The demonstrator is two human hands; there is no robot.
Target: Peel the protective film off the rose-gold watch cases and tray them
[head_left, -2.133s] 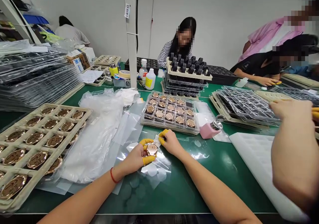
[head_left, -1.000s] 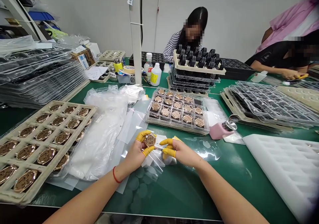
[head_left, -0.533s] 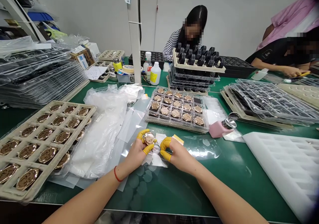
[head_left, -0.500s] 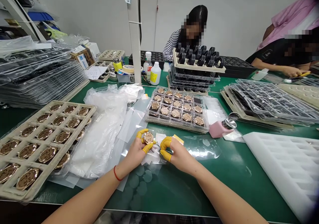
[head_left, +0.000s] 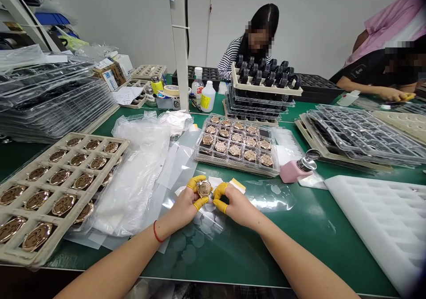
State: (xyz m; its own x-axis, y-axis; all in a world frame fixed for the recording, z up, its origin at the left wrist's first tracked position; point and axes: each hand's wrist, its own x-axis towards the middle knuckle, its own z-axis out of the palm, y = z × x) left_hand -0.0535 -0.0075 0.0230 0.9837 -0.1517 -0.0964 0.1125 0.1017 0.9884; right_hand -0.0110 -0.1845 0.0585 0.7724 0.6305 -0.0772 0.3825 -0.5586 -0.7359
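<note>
My left hand (head_left: 187, 202) grips a rose-gold watch case (head_left: 204, 189) by its edges between yellow-cotted thumb and fingers. Its engraved back faces up toward me. Close on the right is my right hand (head_left: 234, 200), its yellow-cotted fingertips curled together near the case's rim. Whatever lies between those tips is too small to make out. Under the hands are a clear plastic sheet (head_left: 213, 226) and white paper pieces (head_left: 215, 182). Similar cases fill a beige tray (head_left: 75, 206) at left and a clear plastic tray (head_left: 237, 166) ahead.
A pink pump bottle (head_left: 293, 171) stands beyond my right hand, with a white foam tray (head_left: 376, 214) at far right. A plastic bag (head_left: 133, 170) lies at left. Behind are a white post (head_left: 179, 50), bottles (head_left: 207, 97), stacked trays (head_left: 254, 108) and co-workers (head_left: 229, 55).
The watch case and my left hand have shifted slightly right and down, closer to my right hand. The case has turned a little. My right hand has barely moved.
</note>
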